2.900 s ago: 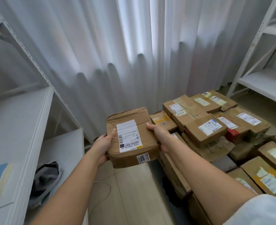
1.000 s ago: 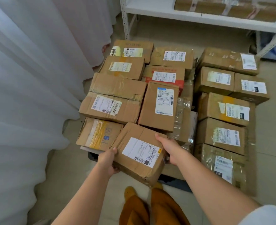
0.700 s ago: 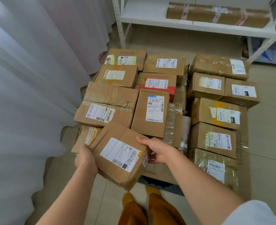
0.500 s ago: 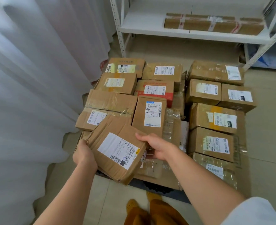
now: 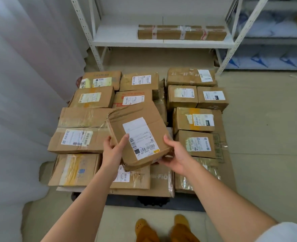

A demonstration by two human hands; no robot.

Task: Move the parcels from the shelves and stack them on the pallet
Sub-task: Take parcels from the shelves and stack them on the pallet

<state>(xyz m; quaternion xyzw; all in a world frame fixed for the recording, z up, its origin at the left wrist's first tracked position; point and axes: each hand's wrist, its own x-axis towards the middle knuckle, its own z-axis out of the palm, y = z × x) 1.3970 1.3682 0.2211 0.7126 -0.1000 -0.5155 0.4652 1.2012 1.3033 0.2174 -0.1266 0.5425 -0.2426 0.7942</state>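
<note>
left hand (image 5: pixel 113 151) fingers curled on parcel (image 5: pixel 138 135) near-left edge | right hand (image 5: pixel 176 157) grips its near-right corner | parcel tilted, held above stacked parcels (image 5: pixel 79 139) on pallet (image 5: pixel 154 202) | long box (image 5: pixel 181 32) on shelf (image 5: pixel 116 39)

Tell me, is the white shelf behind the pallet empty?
No, one long flat cardboard parcel bound with tape lies on the white shelf behind the stacked parcels.
</note>
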